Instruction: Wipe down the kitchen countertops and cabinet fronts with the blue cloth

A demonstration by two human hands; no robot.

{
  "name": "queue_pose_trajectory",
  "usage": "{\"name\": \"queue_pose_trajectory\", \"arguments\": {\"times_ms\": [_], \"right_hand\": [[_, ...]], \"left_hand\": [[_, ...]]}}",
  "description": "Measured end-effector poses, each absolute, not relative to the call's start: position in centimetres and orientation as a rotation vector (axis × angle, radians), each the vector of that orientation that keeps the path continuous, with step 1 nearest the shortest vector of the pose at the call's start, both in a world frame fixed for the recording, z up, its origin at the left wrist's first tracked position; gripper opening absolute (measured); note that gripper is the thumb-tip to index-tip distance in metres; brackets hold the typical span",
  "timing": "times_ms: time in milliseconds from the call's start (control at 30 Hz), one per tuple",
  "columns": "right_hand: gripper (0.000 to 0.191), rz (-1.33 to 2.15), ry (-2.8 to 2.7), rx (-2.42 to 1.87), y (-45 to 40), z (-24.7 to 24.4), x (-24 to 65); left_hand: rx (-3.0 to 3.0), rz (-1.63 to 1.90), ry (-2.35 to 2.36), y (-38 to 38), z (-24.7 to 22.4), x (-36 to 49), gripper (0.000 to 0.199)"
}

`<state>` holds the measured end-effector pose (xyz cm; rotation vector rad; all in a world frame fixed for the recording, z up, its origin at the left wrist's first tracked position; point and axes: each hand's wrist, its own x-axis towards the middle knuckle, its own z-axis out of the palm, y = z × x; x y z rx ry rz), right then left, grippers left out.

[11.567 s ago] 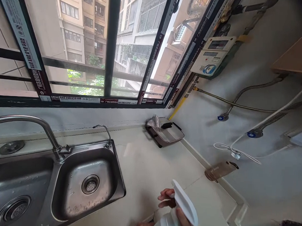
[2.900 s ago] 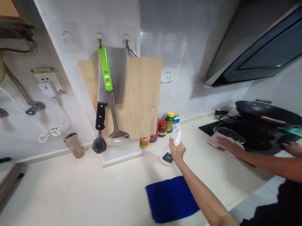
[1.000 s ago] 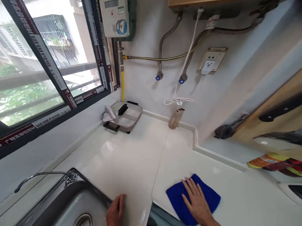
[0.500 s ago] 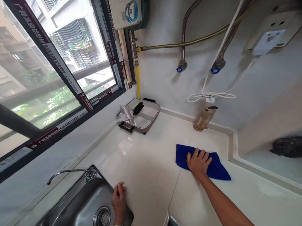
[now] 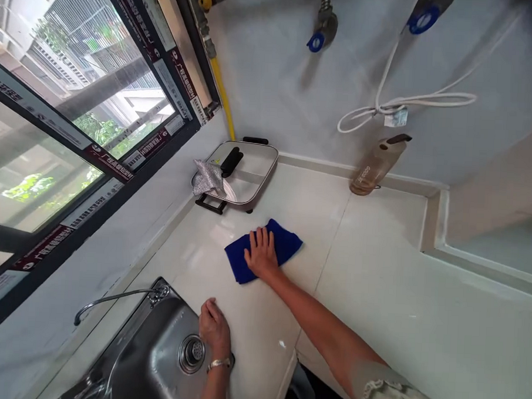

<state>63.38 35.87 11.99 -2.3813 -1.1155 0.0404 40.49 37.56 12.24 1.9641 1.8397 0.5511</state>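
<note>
My right hand (image 5: 262, 252) lies flat on a dark blue cloth (image 5: 286, 243), pressing it against the pale countertop with its fingers slightly spread. The cloth is bunched a little around the palm, its corners sticking out on both sides. At the right rim of the steel sink (image 5: 154, 336), my left hand (image 5: 214, 325) rests with its fingers curled in, and nothing shows in it. A bracelet circles that wrist.
An electric pan (image 5: 253, 178) with a glass lid and a silvery wrapped bundle (image 5: 206, 178) stands in the back corner. A brownish bottle (image 5: 375, 168) leans by the wall under a coiled white cord (image 5: 402, 105). The faucet (image 5: 112, 298) is left of the sink, below the window.
My right hand has slid the blue cloth leftward across the counter, from near the bottle to in front of the pan. My left hand stays by the sink. The view has tilted down.
</note>
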Motion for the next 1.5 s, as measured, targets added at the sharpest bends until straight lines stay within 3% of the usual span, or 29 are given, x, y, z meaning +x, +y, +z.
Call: {"name": "queue_pose_trajectory", "arguments": {"times_ms": [200,400,700,900,1067,1333,1500], "right_hand": [[0.071,0.132,-1.458,-2.208,28.3,11.8,54.0],[0.068,0.036,-1.436,-2.317,19.6,10.6,53.9],[0.065,-0.272,-0.647,-2.863,0.3,7.1,59.8],[0.072,-0.475,-0.028,-2.943,-10.5,4.5,59.4],[0.069,-0.527,0.056,-2.935,-2.6,6.3,58.1],[0.073,0.149,-0.531,-2.788,19.0,13.1,56.1],[0.077,0.259,-1.079,-2.443,22.7,14.1,48.8]], "left_hand": [[2.041,0.534,1.816,37.5,12.6,40.6,0.043],[2.104,0.542,1.792,37.6,12.5,41.0,0.044],[2.253,0.548,1.601,37.4,12.0,40.4,0.042],[2.276,0.547,1.569,37.4,11.3,40.4,0.043],[2.245,0.546,1.598,37.5,11.1,40.5,0.043],[2.267,0.546,1.585,38.2,12.1,40.9,0.047],[2.295,0.530,1.605,38.3,12.0,41.1,0.051]]}}
